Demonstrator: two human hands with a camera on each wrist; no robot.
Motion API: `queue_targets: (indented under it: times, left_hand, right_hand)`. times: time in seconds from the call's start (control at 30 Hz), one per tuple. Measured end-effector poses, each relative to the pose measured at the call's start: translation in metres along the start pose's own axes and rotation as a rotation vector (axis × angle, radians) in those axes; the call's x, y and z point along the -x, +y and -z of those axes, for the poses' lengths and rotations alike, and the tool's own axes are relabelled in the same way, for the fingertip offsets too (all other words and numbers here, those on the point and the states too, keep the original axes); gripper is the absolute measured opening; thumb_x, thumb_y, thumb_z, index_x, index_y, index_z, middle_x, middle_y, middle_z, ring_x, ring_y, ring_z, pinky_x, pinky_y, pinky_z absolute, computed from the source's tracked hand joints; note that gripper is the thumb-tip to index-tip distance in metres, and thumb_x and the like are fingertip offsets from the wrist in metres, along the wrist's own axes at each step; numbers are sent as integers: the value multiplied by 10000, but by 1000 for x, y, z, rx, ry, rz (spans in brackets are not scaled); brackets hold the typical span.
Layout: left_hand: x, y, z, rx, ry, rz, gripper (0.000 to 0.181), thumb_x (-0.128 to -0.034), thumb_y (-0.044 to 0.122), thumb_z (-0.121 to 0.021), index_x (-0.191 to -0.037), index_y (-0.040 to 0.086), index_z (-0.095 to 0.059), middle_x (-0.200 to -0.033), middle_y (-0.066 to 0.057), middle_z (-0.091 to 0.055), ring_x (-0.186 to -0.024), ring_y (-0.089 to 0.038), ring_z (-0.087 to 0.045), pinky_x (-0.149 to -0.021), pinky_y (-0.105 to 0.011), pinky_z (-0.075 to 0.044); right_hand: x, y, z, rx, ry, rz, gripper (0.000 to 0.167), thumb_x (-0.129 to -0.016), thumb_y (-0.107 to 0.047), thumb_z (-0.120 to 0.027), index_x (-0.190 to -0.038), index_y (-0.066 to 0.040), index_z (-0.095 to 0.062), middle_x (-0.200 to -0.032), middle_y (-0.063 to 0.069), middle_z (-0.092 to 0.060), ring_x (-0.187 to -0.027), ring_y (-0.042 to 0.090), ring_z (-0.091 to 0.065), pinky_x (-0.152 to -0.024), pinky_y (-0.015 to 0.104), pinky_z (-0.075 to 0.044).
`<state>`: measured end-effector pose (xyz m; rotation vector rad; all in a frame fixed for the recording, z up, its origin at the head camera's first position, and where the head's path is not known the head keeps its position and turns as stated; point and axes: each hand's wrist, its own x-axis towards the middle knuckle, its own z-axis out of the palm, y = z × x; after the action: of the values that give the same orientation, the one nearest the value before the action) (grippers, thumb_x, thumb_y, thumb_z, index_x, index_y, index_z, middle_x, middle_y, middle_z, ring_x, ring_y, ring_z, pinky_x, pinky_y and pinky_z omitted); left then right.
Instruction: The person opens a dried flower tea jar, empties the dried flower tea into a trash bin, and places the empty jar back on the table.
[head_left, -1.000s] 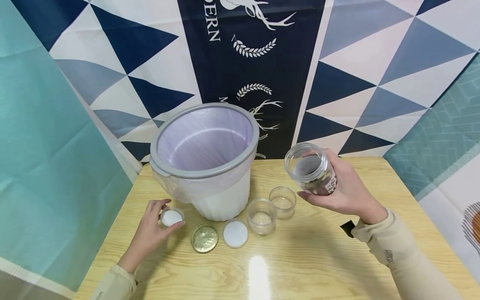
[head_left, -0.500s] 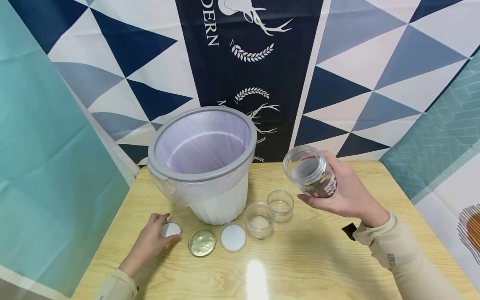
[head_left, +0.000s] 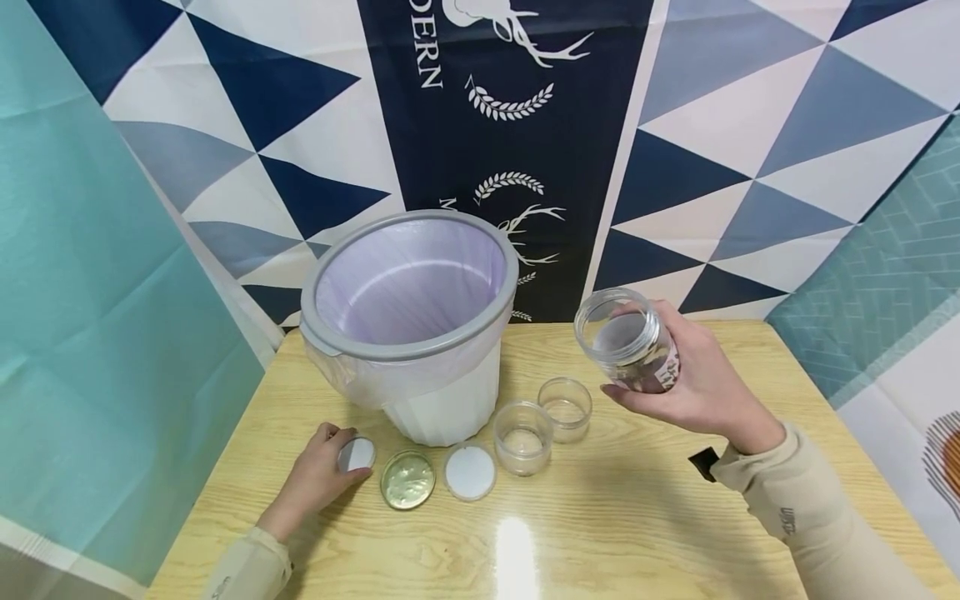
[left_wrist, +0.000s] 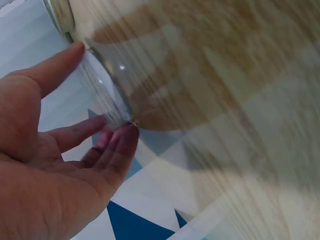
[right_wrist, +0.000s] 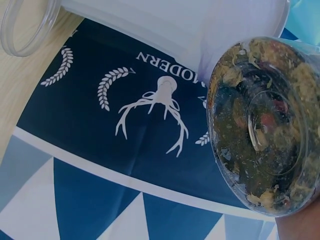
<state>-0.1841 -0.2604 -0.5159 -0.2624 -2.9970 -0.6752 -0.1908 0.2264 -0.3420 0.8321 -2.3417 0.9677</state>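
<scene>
Low over the left of the table, my left hand [head_left: 313, 473] pinches a small round clear lid [head_left: 357, 454] with a white inside between thumb and fingers. In the left wrist view this lid [left_wrist: 107, 90] stands on or just above the wood; I cannot tell which. My right hand [head_left: 693, 375] grips a clear screw-top jar [head_left: 630, 342], tilted with its open mouth toward the left. Its base [right_wrist: 265, 125] shows dried flowers or herbs inside, in the right wrist view. Beside the left hand lie a gold lid [head_left: 408, 480] and another white-lined lid [head_left: 470, 472].
A large white bucket [head_left: 450, 404] with a grey rim and thin purplish liner stands at the back. Two open clear containers, one nearer [head_left: 523, 454] and one farther [head_left: 566, 408], stand right of it. A patterned cloth [head_left: 517, 142] hangs behind the wooden table [head_left: 600, 533].
My left hand has brought the lid down and a little to the right, closer to the gold lid. The right hand holds the jar in nearly the same place.
</scene>
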Motion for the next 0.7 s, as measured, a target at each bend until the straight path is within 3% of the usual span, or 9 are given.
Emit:
queue_targets:
  times: [0.27,0.4,0.5,0.6,0.7]
  left_hand:
    - [-1,-4,-1,56,-9,-18,873,-677,366,-968,-1339,-74,-605,-1114,-139,-591,-995,-303,-636,-900,-533,-558]
    - [0,-4,5,119,-44,-9,928,-674,348,-974,-1396,-65,-564,-1151,-145,-604,-1033,-302,-644,-943,-531,-552]
    - [0,-5,13,143,-66,-1,908,-729,324,-947,-1435,-61,-527,-1215,-176,-605,-1074,-336,-651,-943,-540,-558]
    - [-3,-6,26,140,-11,-10,737,-855,234,-856,-1435,-70,-518,-1243,-222,-604,-1078,-384,-655,-914,-562,-568]
    - [-10,-5,46,121,132,-30,517,-973,118,-710,-1410,-88,-525,-1226,-260,-612,-1044,-416,-667,-869,-573,-583]
  right_hand:
    - [0,2,-2,7,-4,-15,841,-580,-48,-933,-1341,-40,-576,-1186,69,-701,-998,-43,-611,-832,93,-476]
    - [0,2,-2,20,-5,-26,840,-584,-60,-935,-1345,-55,-579,-1182,56,-696,-994,-46,-608,-827,93,-472]
    - [0,4,-3,17,0,-24,840,-583,-61,-939,-1343,-56,-582,-1171,44,-698,-987,-47,-610,-819,98,-474]
    - [0,4,-5,9,5,-28,844,-582,-58,-942,-1346,-60,-582,-1166,41,-700,-989,-55,-607,-821,98,-474]
    - [-1,3,-5,5,10,-41,850,-591,-58,-937,-1360,-58,-575,-1169,60,-705,-995,-69,-596,-827,91,-466]
